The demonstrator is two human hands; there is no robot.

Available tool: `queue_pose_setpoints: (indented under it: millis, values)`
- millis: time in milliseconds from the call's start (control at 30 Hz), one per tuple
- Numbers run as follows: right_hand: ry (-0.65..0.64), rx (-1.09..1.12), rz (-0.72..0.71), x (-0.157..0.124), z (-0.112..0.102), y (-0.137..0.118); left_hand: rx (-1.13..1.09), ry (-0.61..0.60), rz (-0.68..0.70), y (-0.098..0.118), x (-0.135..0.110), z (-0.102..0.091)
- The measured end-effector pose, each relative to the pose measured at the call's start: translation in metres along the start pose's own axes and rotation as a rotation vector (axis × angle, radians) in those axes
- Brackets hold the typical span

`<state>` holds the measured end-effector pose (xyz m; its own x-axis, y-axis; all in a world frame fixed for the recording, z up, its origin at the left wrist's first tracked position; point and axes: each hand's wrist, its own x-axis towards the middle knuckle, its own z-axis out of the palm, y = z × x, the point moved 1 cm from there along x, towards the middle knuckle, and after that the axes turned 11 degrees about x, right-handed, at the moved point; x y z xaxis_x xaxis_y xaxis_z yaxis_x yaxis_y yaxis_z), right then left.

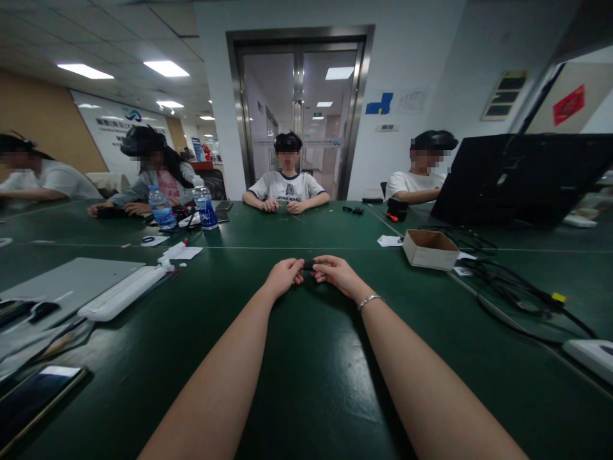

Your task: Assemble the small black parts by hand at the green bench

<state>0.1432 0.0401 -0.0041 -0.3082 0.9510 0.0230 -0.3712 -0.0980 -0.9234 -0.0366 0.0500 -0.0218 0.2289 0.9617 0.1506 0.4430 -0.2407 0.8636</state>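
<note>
A small, dark, elongated object (309,264) is held just above or on a green table (306,358), well forward of the wearer; contact is unclear. Its long axis runs left to right, roughly level. The left hand (285,278) pinches one end, the right hand (338,276) the other; which end is its front cannot be told

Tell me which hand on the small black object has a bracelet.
The right hand: it wears a silvery bracelet. The left hand, at the other end of the black object, wears none.
</note>
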Motion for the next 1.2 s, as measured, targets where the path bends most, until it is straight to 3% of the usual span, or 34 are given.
queue_pose_setpoints:
  millis: [300,533,733,933,1200]
  values:
    - [-0.001,-0.037,-0.008,0.0,0.001,-0.002,-0.085,0.017,-0.034,0.016,-0.01,-0.003]
    - [0.047,-0.011,0.001,0.001,0.003,-0.002,-0.122,0.076,0.056,0.018,-0.012,-0.004]
    - [0.012,0.0,0.002,0.001,0.001,-0.002,-0.109,0.069,-0.061,0.017,-0.009,-0.002]
    - [0.022,-0.002,-0.01,0.002,-0.001,0.0,-0.113,0.111,0.046,0.019,-0.011,-0.004]
    - [0.015,-0.005,-0.006,0.0,0.001,-0.001,-0.125,0.08,-0.073,0.019,-0.009,-0.001]
